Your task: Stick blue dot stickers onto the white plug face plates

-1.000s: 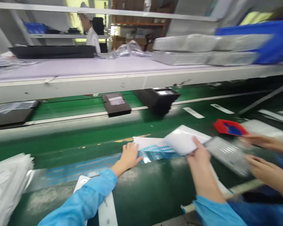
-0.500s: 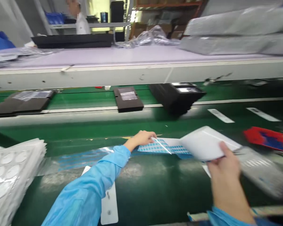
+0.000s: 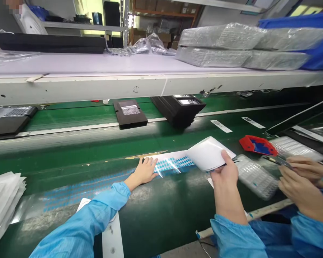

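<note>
My left hand point(image 3: 144, 171) lies flat, fingers spread, on a sheet of small blue dot stickers point(image 3: 170, 163) that rests on the dark green belt. My right hand point(image 3: 226, 172) grips the curled white backing sheet point(image 3: 209, 153), lifted up and bent away from the sticker sheet. A strip of blue dots under clear film point(image 3: 80, 188) runs left along the belt edge. Both my sleeves are light blue.
A co-worker's two hands point(image 3: 298, 179) work at the right beside a clear tray point(image 3: 255, 175) and a red and blue box point(image 3: 255, 145). Black trays point(image 3: 130, 113) sit on the far green belt. A stack of white bags point(image 3: 2, 199) is at left. Wrapped tray stacks point(image 3: 226, 46) fill the upper shelf.
My left hand went from pinching the film edge to pressing flat on the sticker sheet. My right hand keeps hold of the white backing sheet. The camera view swung back right, showing the co-worker's hands again.
</note>
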`<state>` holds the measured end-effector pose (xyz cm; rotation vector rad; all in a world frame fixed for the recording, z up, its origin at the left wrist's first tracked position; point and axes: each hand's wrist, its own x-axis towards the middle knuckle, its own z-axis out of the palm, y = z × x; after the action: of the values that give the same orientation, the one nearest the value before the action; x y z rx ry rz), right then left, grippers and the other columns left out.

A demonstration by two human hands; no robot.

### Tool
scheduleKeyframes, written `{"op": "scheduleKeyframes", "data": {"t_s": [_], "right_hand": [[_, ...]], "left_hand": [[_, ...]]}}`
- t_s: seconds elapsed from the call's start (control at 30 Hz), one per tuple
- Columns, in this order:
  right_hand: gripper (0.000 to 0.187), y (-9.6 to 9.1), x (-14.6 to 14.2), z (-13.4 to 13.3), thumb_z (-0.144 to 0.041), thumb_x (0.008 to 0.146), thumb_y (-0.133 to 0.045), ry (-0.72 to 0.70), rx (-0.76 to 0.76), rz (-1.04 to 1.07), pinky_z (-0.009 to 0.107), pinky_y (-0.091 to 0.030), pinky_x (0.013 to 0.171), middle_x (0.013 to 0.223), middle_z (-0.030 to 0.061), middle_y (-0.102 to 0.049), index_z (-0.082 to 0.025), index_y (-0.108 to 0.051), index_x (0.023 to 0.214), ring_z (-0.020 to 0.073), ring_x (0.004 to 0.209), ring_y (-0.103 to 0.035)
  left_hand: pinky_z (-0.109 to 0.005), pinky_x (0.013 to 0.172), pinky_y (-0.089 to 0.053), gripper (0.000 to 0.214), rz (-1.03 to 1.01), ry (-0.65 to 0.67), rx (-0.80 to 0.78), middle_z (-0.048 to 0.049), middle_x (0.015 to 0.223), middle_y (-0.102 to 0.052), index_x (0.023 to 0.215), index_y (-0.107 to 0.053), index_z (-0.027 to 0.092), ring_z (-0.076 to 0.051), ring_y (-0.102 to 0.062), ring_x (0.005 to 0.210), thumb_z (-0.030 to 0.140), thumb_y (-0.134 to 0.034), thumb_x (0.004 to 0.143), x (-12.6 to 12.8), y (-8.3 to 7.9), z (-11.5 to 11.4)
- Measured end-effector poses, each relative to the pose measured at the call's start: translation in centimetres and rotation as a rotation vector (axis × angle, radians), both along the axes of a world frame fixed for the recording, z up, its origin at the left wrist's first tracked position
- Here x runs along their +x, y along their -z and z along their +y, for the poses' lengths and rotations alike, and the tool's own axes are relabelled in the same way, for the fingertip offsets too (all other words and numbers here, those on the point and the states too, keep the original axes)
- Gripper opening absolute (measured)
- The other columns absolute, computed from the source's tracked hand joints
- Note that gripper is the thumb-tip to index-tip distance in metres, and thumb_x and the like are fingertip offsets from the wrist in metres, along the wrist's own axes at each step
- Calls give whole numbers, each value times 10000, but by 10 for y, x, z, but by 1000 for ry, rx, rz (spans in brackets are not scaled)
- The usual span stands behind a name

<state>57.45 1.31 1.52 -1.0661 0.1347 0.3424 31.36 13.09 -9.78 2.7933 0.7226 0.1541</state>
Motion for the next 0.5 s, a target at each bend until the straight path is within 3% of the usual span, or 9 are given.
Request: {"op": "scheduleKeyframes", "data": {"t_s": [0.17,0.33,0.5], "right_hand": [[182,-8,1,-6,-119,841,-733,0,26,-32,392,-570,1004,1102,113,-708,-82,-662,1004,211,1019,-684],[201,-10,8,-12,-145,847,-743,-9,32,-70,403,-605,958,1105,122,-719,-73,-680,1024,223,1008,-701],[210,-2,16,-15,-196,837,-766,-11,21,-70,333,-653,836,1064,97,-732,-94,-694,1006,199,905,-720]], "left_hand": [[-562,1184,-352,892,-18,-60,-7,-213,1579,-407,1609,-275,153,-373,-390,1444,666,-555,935,21,-10,6],[-484,1097,-440,788,0,-79,-50,-188,1393,-596,1569,-332,147,-330,-528,1307,466,-673,934,28,-12,6],[-419,973,-514,555,39,-85,-108,-118,1127,-713,1405,-516,146,-270,-656,1080,393,-678,935,25,-15,7]]}}
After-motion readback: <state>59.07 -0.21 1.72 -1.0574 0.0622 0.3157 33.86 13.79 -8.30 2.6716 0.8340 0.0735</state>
